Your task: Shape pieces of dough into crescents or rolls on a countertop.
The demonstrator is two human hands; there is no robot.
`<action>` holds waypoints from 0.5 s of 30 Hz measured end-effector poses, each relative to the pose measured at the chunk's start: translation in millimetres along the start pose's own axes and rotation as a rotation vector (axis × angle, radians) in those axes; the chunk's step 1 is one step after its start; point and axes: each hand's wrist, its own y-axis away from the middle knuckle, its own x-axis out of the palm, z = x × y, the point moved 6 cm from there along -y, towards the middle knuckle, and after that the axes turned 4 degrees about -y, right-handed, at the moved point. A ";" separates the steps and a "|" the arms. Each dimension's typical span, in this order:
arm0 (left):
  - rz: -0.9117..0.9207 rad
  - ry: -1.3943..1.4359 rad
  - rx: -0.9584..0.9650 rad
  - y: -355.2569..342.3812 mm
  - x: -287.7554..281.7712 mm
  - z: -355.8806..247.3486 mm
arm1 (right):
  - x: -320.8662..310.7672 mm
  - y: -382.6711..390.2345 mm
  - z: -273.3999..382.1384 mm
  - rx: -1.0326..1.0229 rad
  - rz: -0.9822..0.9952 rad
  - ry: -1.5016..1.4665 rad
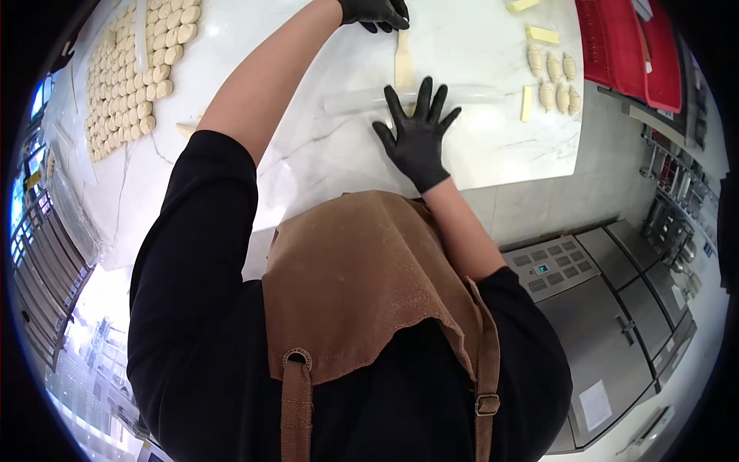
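A thin, pale dough strip runs away from me on the white marble worktop. My left hand, in a black glove, is at the top edge with its fingers closed at the strip's far end. My right hand, also gloved in black, lies with fingers spread over a translucent rolling pin. The pin lies crosswise over the near part of the strip, which is partly hidden under it and my fingers.
Rows of small dough pieces cover the far left. On the right are several rolled, crescent-type dough pieces and pale yellow sticks. Red trays stand beyond the right edge. A steel refrigerated cabinet is at lower right.
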 end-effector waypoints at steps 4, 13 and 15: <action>0.077 -0.014 0.066 -18.1 11.2 22.8 | -2.7 -55.9 1.7 -0.087 -0.006 0.066; 0.015 0.014 0.004 -15.4 -9.1 7.4 | -0.5 -9.5 -7.4 0.000 0.006 0.041; 0.011 0.015 0.004 -10.9 -12.9 10.4 | -0.8 -14.2 -4.6 0.005 0.052 0.032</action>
